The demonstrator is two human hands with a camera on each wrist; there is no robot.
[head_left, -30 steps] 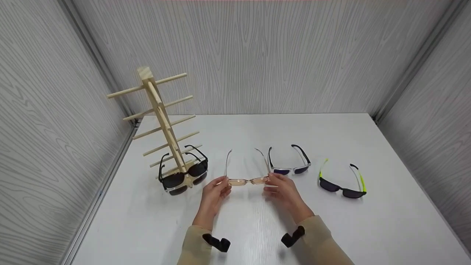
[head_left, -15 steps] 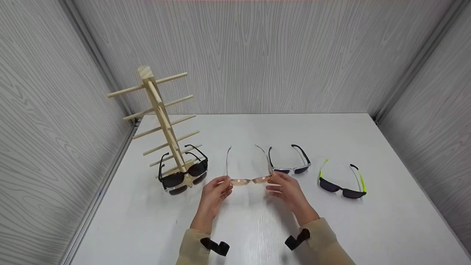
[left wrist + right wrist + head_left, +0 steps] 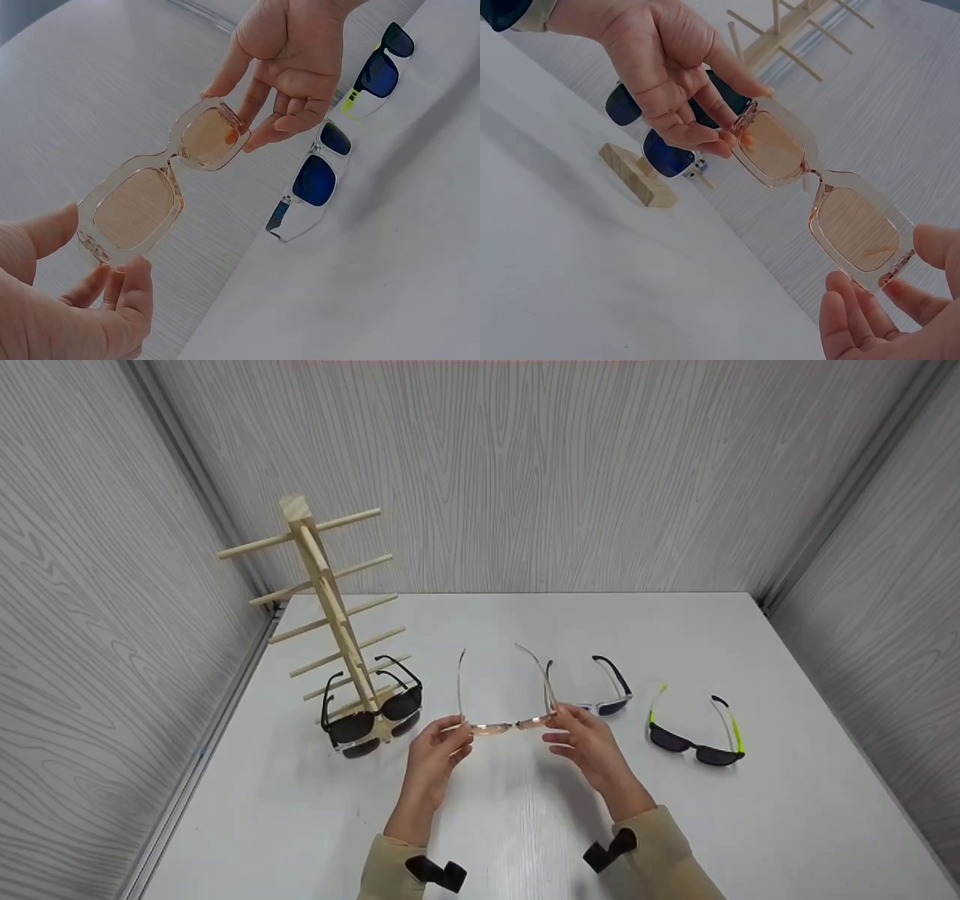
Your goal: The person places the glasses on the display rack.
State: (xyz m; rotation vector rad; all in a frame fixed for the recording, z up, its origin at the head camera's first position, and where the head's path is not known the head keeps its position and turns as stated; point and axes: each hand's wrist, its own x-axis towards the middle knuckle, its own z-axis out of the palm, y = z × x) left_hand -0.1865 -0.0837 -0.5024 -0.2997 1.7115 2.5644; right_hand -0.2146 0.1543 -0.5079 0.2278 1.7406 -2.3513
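Pale, see-through sunglasses with peach-tinted lenses (image 3: 135, 208) are held between both hands, over the white table. My left hand (image 3: 433, 756) pinches one outer end of the frame between thumb and fingers. At the opposite end, my right hand (image 3: 592, 754) pinches the other corner. The two thin temples are unfolded and point away from me in the head view. In the right wrist view the lenses (image 3: 859, 229) face the camera, and nothing covers them but fingertips at the corners. Behind the right hand lie clear-framed sunglasses (image 3: 613, 707), partly hidden by it.
To the left stands a wooden display rack (image 3: 330, 592) with several rows of pegs. Black sunglasses (image 3: 352, 727) and a clear-framed pair (image 3: 362, 748) hang low on it. Black sunglasses with yellow-green temples (image 3: 716, 755) lie on the table (image 3: 810, 810) at right. Grey wood-grain walls (image 3: 487, 472) surround it.
Both hands keep their pinch on the peach-lensed sunglasses. The glasses have tilted, their temple tips rising in the head view and the lenses showing narrower. The right hand has shifted slightly right.
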